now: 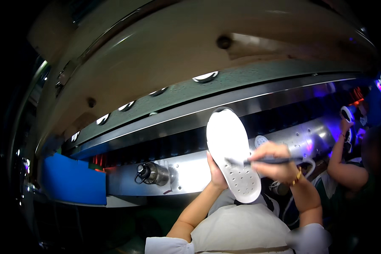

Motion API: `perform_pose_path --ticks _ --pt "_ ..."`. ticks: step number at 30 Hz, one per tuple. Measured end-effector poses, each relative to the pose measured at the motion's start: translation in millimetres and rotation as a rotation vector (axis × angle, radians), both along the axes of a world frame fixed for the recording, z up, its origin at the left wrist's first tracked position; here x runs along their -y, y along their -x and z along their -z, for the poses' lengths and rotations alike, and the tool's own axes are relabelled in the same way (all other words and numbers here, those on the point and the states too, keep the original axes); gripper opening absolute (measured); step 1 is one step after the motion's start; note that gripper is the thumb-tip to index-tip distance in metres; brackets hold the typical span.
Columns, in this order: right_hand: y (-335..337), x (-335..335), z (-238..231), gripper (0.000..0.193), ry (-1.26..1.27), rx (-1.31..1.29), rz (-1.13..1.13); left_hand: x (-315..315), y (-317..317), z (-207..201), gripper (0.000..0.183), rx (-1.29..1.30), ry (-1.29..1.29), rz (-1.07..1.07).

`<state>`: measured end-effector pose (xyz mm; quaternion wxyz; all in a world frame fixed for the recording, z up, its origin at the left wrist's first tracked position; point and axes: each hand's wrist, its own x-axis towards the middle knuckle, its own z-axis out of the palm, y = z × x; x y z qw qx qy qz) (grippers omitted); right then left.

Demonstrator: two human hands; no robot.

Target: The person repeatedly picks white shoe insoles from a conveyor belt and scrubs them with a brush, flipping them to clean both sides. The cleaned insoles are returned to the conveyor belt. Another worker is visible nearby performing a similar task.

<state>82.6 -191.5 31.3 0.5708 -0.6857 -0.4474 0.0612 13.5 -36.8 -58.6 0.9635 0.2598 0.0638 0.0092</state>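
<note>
A white shoe sole (229,135) stands tilted up in front of me, its inner face toward me and small holes dotted over its lower end. My left hand (216,172) is closed on its left edge, with some fingers hidden behind it. Between the fingers of my right hand (278,163) is a dark-handled brush (240,162), blurred, with its tip at the middle of the sole. A pale tube (311,168) curves away behind the right hand.
A metal ledge (190,171) holds a steel bottle (157,174) and a small white perforated piece (260,141). Beyond runs a green belt (178,92) carrying white-and-dark soles (205,77), beneath a large cover (156,46). A blue panel (76,178) stands left. At right, a co-worker's hand (346,125) holds a sole.
</note>
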Motion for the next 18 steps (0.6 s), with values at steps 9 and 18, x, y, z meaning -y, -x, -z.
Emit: perform_pose_path --ticks 9,18 --pt "1.8 3.4 -13.2 0.015 -0.079 0.015 -0.162 18.1 -15.1 -28.3 0.079 -0.085 0.023 0.017" --pt "4.2 17.7 -11.5 0.019 -0.080 -0.014 -0.362 8.5 -26.8 -16.5 0.081 0.257 0.003 0.162"
